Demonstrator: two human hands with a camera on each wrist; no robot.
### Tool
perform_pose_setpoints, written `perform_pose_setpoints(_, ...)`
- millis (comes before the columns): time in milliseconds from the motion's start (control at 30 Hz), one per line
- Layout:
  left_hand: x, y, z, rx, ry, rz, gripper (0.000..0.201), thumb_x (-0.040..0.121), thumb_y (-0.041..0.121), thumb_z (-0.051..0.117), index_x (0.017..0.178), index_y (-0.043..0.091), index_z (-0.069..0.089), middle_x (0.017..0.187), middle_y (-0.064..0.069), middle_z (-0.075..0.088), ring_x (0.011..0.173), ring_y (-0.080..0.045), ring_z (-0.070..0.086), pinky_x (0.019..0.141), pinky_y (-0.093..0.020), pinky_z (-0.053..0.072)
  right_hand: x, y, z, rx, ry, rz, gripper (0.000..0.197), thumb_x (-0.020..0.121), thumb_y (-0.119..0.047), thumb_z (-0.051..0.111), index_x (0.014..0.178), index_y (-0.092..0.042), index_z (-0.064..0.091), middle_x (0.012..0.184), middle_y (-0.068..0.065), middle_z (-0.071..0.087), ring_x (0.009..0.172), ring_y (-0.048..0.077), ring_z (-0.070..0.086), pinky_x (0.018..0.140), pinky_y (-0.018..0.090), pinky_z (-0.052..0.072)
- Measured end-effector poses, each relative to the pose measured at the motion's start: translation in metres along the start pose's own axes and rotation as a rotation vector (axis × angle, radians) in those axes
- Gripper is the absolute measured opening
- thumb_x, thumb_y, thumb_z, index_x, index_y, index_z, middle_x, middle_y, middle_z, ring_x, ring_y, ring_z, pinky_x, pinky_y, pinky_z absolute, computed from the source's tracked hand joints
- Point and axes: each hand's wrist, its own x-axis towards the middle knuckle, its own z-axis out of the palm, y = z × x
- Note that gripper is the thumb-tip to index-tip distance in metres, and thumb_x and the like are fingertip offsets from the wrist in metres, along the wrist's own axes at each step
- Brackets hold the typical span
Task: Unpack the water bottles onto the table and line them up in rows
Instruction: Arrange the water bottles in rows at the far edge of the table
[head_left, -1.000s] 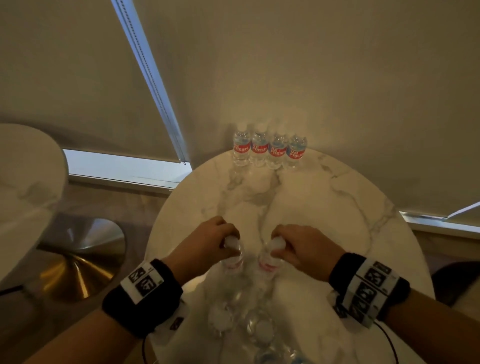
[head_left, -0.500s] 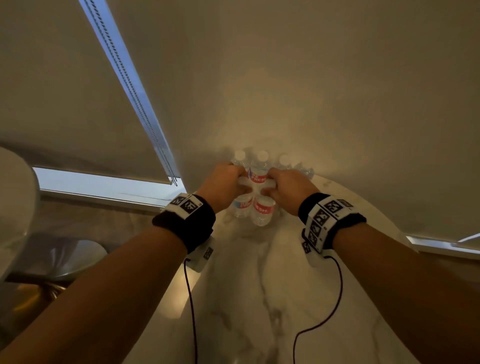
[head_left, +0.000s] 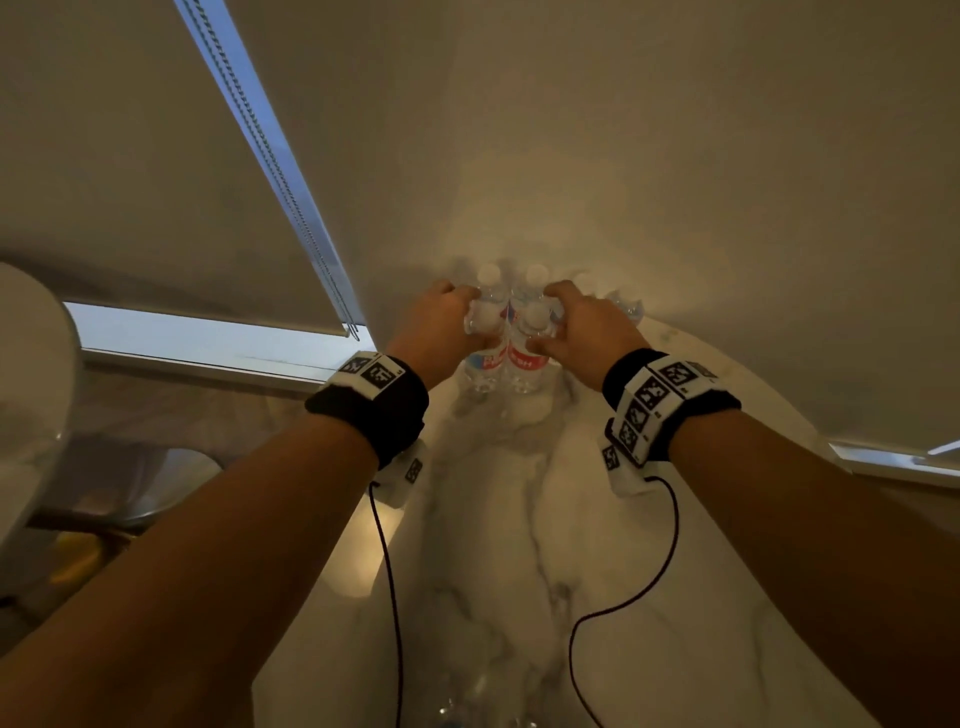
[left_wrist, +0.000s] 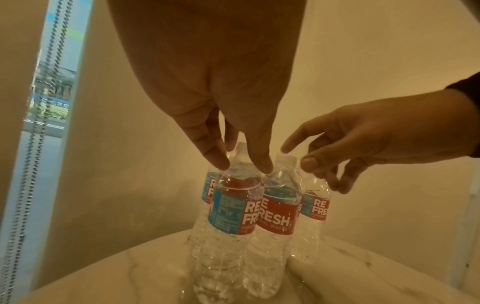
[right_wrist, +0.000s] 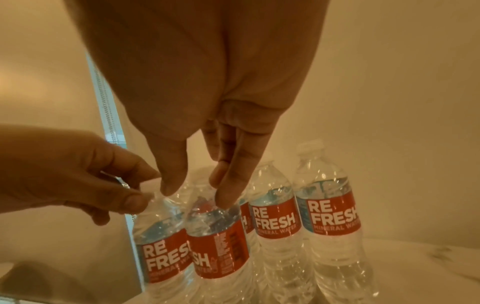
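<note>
Two clear water bottles with red and blue labels stand side by side on the white marble table, just in front of the back row. My left hand pinches the left front bottle at its shoulder, thumb and finger either side of the neck. My right hand holds the right front bottle the same way, its cap hidden by the fingers. In the head view both hands meet at the table's far edge. The back-row bottles stand upright against the blind.
A window blind with a bead chain hangs close behind the bottles. Another round table stands at the left. Two wrist cables trail over the marble. Clear plastic glints at the near edge.
Both hands carried a bottle each from the pack at the near edge to the far end. The two bottles now stand on the marble in front of the back row.
</note>
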Motion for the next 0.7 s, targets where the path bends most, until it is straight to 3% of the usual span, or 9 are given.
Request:
perform_pose_setpoints(167, -0.068, -0.002, -0.018, 0.051, -0.027, 0.006, 0.050, 0.090, 0.045, 0.066, 0.128, 0.013, 0.061, 0.111, -0.005, 0.065, 0.091, -0.019, 0.062, 0.078, -0.028, 0.045, -0.077, 0.004, -0.022, -0.094, -0.079, -0.031, 0.049, 0.088, -0.044, 0.067, 0.128, -0.018, 0.057, 0.109, 0.004, 0.069, 0.099, 0.023, 0.064, 0.081, 0.032, 0.046)
perform_pose_setpoints(267, -0.137, 0.005, -0.022, 0.033, -0.109, 0.051, 0.040, 0.092, 0.045, 0.061, 0.124, 0.020, 0.065, 0.104, 0.003, 0.068, 0.086, -0.012, 0.064, 0.079, -0.028, 0.053, -0.138, 0.008, -0.032, -0.152, -0.158, -0.087, 0.042, 0.088, -0.048, 0.064, 0.121, -0.023, 0.060, 0.091, -0.005, 0.066, 0.081, 0.016, 0.061, 0.075, 0.033, 0.050)
perform_pose_setpoints(400, -0.238, 0.014, -0.014, -0.068, -0.195, 0.071, 0.032, 0.091, 0.044, 0.061, 0.117, 0.027, 0.069, 0.097, 0.010, 0.068, 0.083, -0.004, 0.063, 0.078, -0.026, 0.056, -0.222, 0.010, -0.031, -0.130, -0.264, -0.183, 0.037, 0.089, -0.052, 0.062, 0.119, -0.031, 0.060, 0.085, -0.013, 0.058, 0.075, 0.007, 0.055, 0.073, 0.028, 0.047)
perform_pose_setpoints(567, -0.338, 0.029, -0.010, -0.146, -0.289, 0.051, 0.051, 0.080, 0.071, 0.051, 0.107, 0.034, 0.073, 0.091, 0.014, 0.067, 0.083, 0.000, 0.063, 0.072, -0.018, 0.053, -0.297, 0.000, 0.008, -0.058, -0.444, -0.401, 0.041, 0.086, -0.062, 0.056, 0.118, -0.037, 0.062, 0.093, -0.014, 0.060, 0.075, 0.002, 0.052, 0.076, 0.025, 0.047)
perform_pose_setpoints(700, -0.376, 0.029, 0.006, -0.096, -0.352, 0.032, 0.050, 0.074, 0.069, 0.064, 0.116, 0.042, 0.065, 0.106, 0.020, 0.055, 0.090, 0.004, 0.056, 0.073, -0.012, 0.051, -0.315, -0.010, 0.050, -0.140, -0.616, -0.522, 0.050, 0.086, -0.062, 0.058, 0.127, -0.035, 0.053, 0.109, -0.004, 0.058, 0.081, 0.012, 0.055, 0.077, 0.029, 0.048)
